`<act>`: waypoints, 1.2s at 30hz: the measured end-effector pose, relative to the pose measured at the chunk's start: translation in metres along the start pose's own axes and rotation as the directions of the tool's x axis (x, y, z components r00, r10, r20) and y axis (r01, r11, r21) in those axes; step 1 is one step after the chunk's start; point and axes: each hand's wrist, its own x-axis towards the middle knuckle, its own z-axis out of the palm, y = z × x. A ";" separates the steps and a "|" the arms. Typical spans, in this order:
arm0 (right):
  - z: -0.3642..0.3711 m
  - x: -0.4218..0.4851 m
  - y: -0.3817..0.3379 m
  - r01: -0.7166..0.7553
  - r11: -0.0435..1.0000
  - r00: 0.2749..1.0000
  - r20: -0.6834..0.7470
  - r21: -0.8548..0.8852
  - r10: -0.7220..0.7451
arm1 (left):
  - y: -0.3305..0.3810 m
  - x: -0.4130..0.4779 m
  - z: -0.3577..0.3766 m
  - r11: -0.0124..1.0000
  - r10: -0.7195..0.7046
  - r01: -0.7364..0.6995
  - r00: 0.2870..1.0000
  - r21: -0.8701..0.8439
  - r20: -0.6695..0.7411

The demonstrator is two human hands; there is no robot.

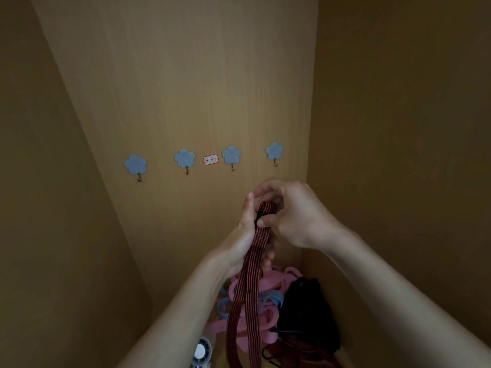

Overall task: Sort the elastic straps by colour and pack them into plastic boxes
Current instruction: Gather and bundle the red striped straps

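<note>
A red-and-black striped elastic strap hangs doubled from both my hands, raised in front of a wooden back panel. My left hand grips the strap just below its looped top. My right hand pinches the looped end with its black hook between thumb and fingers. Below lies a tangled heap of pink straps and light blue straps. More red-and-black strap lies coiled at the bottom right. No plastic box is in view.
I am looking into a wooden cabinet with side walls on both sides. Several blue flower-shaped wall hooks and a small red-edged label sit on the back panel. A black bag lies right of the heap. A small white round device stands at the bottom.
</note>
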 end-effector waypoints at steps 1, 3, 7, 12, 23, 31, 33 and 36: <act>0.001 -0.002 -0.002 0.013 1.000 1.000 -0.004 -0.011 -0.013 | 0.000 0.000 0.001 1.000 -0.009 0.009 1.000 -0.004 -0.028; 0.007 -0.008 -0.004 0.061 0.998 0.997 -0.043 -0.035 -0.063 | 0.000 0.000 0.000 0.999 -0.025 0.022 0.996 -0.037 -0.080; 0.020 -0.022 0.005 0.050 0.982 0.988 -0.154 0.180 -0.022 | 0.000 -0.002 -0.005 0.989 -0.009 -0.001 0.998 -0.147 -0.066; 0.029 -0.029 0.019 0.051 0.972 0.977 -0.214 0.228 -0.001 | -0.003 0.001 -0.002 0.990 0.026 -0.031 0.999 -0.137 -0.037; 0.039 -0.039 0.049 0.416 0.805 0.823 -0.200 -0.423 -0.531 | 0.002 -0.001 0.003 0.887 0.004 0.046 0.994 -0.460 0.108; 0.038 -0.051 0.037 0.263 0.962 0.960 -0.116 0.079 -0.253 | -0.011 0.006 0.000 0.969 -0.011 -0.052 0.968 -0.243 -0.251; 0.034 -0.040 0.037 0.140 0.976 0.972 -0.209 0.169 -0.103 | -0.013 0.005 0.003 0.975 0.051 -0.100 0.970 -0.197 -0.238; 0.034 -0.025 0.038 -0.050 0.977 0.997 -0.051 0.205 0.062 | -0.014 0.005 0.007 0.983 0.107 -0.135 0.971 -0.124 -0.212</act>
